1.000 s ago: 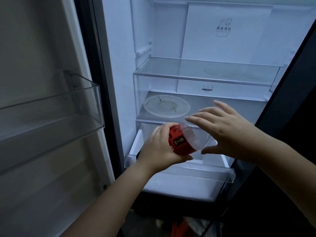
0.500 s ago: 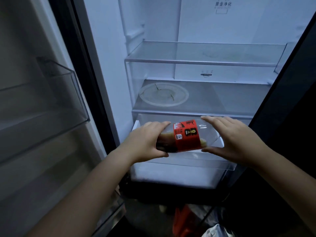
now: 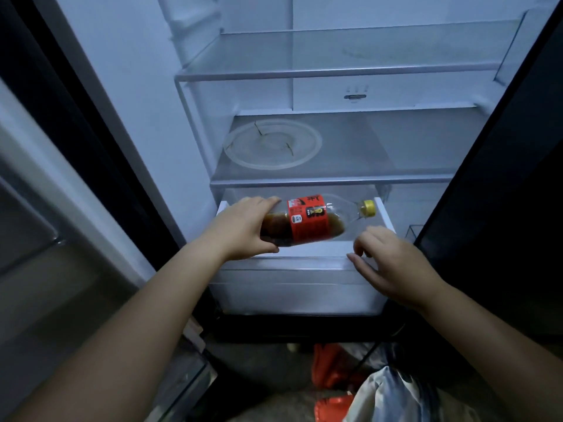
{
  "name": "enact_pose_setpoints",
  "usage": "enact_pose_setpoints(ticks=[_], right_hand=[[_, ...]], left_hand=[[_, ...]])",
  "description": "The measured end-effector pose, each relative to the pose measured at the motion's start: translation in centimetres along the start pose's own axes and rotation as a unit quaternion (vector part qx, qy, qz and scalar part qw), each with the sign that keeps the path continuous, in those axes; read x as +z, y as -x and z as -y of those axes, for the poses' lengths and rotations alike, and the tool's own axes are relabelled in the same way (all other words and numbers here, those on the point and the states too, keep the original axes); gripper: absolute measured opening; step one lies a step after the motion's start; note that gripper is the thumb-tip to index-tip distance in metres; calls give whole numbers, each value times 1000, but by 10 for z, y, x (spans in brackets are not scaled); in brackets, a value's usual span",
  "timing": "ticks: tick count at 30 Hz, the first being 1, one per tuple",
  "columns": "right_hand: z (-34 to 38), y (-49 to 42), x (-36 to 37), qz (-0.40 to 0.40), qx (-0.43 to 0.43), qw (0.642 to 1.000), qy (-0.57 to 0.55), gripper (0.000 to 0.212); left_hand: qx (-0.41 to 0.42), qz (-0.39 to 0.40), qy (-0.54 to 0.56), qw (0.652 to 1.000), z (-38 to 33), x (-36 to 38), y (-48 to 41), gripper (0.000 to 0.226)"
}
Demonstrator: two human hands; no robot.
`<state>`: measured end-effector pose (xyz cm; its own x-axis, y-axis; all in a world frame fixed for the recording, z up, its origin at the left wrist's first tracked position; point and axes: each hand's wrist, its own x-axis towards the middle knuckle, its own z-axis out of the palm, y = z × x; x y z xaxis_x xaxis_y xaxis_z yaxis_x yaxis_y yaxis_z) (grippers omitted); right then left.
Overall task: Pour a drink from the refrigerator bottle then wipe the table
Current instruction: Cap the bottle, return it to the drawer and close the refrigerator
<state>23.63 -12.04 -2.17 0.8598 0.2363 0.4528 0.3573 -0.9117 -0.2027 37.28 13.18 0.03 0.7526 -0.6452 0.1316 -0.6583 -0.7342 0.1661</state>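
Nearest the viewer, on the floor below the fridge, lie an orange bag [image 3: 332,370] and a pale bag [image 3: 396,397]. Both forearms reach over them toward the drawer [image 3: 289,269], which stands pulled out at the bottom of the compartment.

Left hand [image 3: 243,229]: fingers and thumb wrapped round the base end of the bottle [image 3: 307,222], carrying it alone.

Right hand [image 3: 396,266]: fingers loosely curled, holding nothing, tips at the drawer's front rim; contact cannot be told.

The bottle lies on its side over the open drawer, red label up and yellow cap [image 3: 367,207] pointing right. Brown liquid is pooled along its lower side. Whether it rests on the drawer floor or hangs clear is not visible.

Beyond, the shelf [image 3: 396,178] above the drawer carries a clear round disc [image 3: 272,144]. A second shelf [image 3: 335,71] sits higher.

Step in hand, as judged: passing the bottle between the drawer and the outside. No cup or table is in view, so the stage of the task cannot be fixed.

A grip at the base alone leaves the neck end unsupported, and the sloshing liquid will shift the weight. Good practice would be to bring the free hand under the shoulder near the cap. The bottle should stay level and low enough to pass under the shelf edge, and the cap should be checked for tightness before tilting.
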Motion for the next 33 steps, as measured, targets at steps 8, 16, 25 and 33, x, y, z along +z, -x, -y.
enact_pose_setpoints(ticks=[8, 16, 25, 33], right_hand=[[-8, 2, 17, 3, 47, 997, -54, 19], [-10, 3, 20, -24, 33, 999, -35, 15], [-8, 1, 24, -20, 26, 999, 10, 18], [-10, 1, 26, -20, 22, 1000, 3, 15]], left_hand=[[2, 87, 14, 996, 7, 35, -31, 95], [-9, 158, -6, 987, 11, 63, -63, 100], [-30, 237, -14, 971, 22, 85, -90, 99], [-65, 234, 3, 970, 30, 114, -104, 101]])
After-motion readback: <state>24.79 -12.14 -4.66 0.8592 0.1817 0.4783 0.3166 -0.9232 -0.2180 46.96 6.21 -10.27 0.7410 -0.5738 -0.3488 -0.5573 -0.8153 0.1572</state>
